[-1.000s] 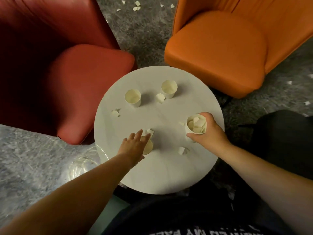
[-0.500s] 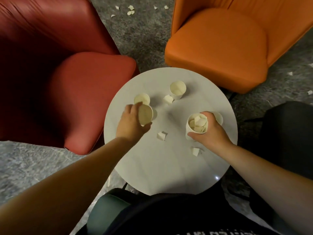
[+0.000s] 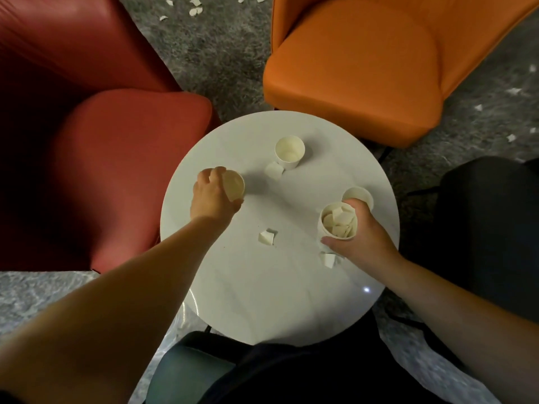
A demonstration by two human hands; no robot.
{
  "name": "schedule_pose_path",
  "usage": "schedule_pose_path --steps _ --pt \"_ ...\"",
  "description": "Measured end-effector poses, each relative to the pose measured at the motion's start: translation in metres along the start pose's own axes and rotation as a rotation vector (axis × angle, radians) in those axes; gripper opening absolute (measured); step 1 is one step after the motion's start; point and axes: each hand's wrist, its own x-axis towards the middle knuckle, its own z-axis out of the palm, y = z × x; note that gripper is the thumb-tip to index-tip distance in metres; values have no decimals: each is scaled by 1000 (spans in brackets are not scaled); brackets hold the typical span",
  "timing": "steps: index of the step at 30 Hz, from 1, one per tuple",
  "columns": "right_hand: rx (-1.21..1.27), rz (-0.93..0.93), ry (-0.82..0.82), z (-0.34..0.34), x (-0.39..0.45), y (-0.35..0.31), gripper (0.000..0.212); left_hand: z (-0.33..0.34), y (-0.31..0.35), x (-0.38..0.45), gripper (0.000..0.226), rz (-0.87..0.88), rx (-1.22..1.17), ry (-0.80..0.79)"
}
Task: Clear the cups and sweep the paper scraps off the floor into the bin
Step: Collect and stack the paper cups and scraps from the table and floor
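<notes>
The left hand (image 3: 214, 195) has carried its paper cup (image 3: 233, 186) further out across the round table (image 3: 262, 301), fingers curled round it near the far-left edge, where a second cup stood a moment ago. The right hand (image 3: 360, 239) keeps its grip on the scrap-filled cup (image 3: 338, 223). An empty cup (image 3: 289, 151) stands upright beyond. Scraps (image 3: 267, 237) still lie on the tabletop and the carpet (image 3: 218, 53).
</notes>
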Motion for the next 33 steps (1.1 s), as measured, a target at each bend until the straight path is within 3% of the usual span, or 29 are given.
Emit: schedule_pose_path --steps 13,21,23,28,33 --pt "32 19 -16 -15 0 5 76 16 11 18 81 -49 48 -86" --pt "99 30 -29 -30 -2 12 73 11 84 15 82 189 -235 324" --pt "118 32 -19 -34 -1 16 74 15 105 21 83 196 -276 302" --pt "100 50 -5 -43 4 30 80 39 133 38 83 158 -91 147" --pt "139 58 -12 -53 6 41 74 58 137 48 79 102 44 122"
